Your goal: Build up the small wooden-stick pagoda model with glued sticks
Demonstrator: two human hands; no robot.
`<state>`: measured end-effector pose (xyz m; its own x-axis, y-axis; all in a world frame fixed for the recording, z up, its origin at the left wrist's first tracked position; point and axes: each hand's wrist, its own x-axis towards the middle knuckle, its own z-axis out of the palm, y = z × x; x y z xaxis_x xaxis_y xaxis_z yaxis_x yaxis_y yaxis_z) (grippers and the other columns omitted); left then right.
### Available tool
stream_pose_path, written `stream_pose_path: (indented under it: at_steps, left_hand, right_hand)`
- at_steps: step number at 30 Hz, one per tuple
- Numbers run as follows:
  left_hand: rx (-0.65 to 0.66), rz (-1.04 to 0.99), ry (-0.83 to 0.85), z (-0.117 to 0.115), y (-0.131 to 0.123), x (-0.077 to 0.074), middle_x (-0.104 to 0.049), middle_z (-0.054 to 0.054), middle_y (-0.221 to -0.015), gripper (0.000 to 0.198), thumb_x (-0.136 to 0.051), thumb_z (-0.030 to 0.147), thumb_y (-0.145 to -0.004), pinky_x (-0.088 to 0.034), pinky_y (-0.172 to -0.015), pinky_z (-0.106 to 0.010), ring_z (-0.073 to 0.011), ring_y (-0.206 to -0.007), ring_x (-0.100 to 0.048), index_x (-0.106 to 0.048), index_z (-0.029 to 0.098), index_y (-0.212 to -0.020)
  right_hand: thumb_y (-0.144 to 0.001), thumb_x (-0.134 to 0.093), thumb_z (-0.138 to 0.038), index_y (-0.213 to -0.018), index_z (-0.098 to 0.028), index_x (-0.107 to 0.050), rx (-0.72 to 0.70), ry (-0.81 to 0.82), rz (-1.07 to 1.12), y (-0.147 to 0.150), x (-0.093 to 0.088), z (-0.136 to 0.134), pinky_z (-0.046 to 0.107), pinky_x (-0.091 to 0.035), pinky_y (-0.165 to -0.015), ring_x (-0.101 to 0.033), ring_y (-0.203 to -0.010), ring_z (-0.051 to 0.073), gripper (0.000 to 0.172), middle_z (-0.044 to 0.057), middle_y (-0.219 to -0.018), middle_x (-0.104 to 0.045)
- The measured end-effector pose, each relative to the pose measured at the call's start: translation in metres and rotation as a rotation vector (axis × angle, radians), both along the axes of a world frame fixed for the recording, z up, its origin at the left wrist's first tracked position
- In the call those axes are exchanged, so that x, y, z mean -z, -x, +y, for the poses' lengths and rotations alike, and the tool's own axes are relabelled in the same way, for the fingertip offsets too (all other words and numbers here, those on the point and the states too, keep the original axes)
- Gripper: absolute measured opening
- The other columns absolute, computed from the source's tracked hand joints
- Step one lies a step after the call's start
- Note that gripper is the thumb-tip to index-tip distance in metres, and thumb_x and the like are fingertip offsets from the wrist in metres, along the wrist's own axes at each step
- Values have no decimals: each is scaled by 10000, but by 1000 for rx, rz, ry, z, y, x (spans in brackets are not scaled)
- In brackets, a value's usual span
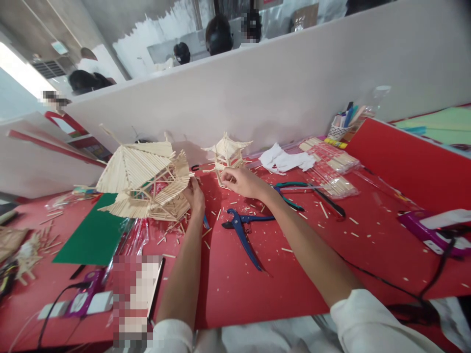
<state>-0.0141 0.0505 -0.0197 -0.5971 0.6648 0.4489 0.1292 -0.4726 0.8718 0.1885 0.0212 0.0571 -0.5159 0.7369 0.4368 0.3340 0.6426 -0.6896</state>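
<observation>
A large pavilion model (147, 169) made of thin wooden sticks stands at the left, with a fan-like roof and an unevenly finished right side. My left hand (196, 197) closes on its right edge, the fingertips partly hidden. Farther back, a smaller pavilion model (227, 146) with a pointed, upturned roof stands on the red table. In front of its lower part is my right hand (241, 182), thumb and fingers pinched together; whatever is between them is too small to make out. A blue ratchet cutter (241, 233) lies open below my hands.
Green-handled pliers (290, 186), a white cloth (283, 158) and plastic-wrapped stick bundles (331, 169) lie to the right. A green board (93, 235), a phone (143, 294) and a power strip (86, 294) are at left. Stick scraps litter the red table (228, 299); a white partition (287, 83) rises behind.
</observation>
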Motion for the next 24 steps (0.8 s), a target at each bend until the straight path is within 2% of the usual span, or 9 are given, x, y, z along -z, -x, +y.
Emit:
stream_pose_path:
  at_steps: [6,10,13,20,24]
  left_hand:
    - [55,-1,-7,-4,-1,-4,-580,17,-638,309,-611,451,-865,-429,-623,-244,-105,-587,-512,-607,161,-758]
    - [56,70,22,-4,0,-3,-701,-28,-807,234,-638,372,-852,-487,-791,-268,-138,-750,-625,-696,151,-900]
    - [68,54,9,-2,1,0,-730,-64,-941,222,-645,315,-841,-495,-886,-301,-163,-867,-658,-709,147,-970]
    - [128,-86,-15,-2,-1,0,-724,-89,-1042,207,-740,287,-784,-469,-1017,-372,-214,-1036,-652,-725,133,-922]
    - [121,-115,-20,-3,-2,-2,-723,-71,-999,183,-747,281,-786,-471,-1019,-370,-201,-1024,-647,-727,140,-901]
  right_hand:
    - [-862,-540,-185,-876,-196,-602,-42,1,-34,0,1,1,284,-417,-706,-594,-741,149,65,15,-808,-661]
    - [-873,-532,-186,-882,-183,-596,-59,4,-70,0,0,0,269,-402,-702,-583,-738,141,65,17,-810,-651]
    - [-879,-526,-186,-893,-180,-588,-67,15,-94,0,1,-1,265,-398,-707,-581,-753,142,64,23,-831,-652]
    - [-880,-520,-162,-905,-184,-591,-95,19,-187,0,-1,-3,263,-383,-689,-561,-735,138,78,26,-844,-654]
    - [-879,-523,-143,-894,-175,-600,-129,28,-265,0,-3,-4,260,-370,-689,-542,-721,131,84,34,-844,-655]
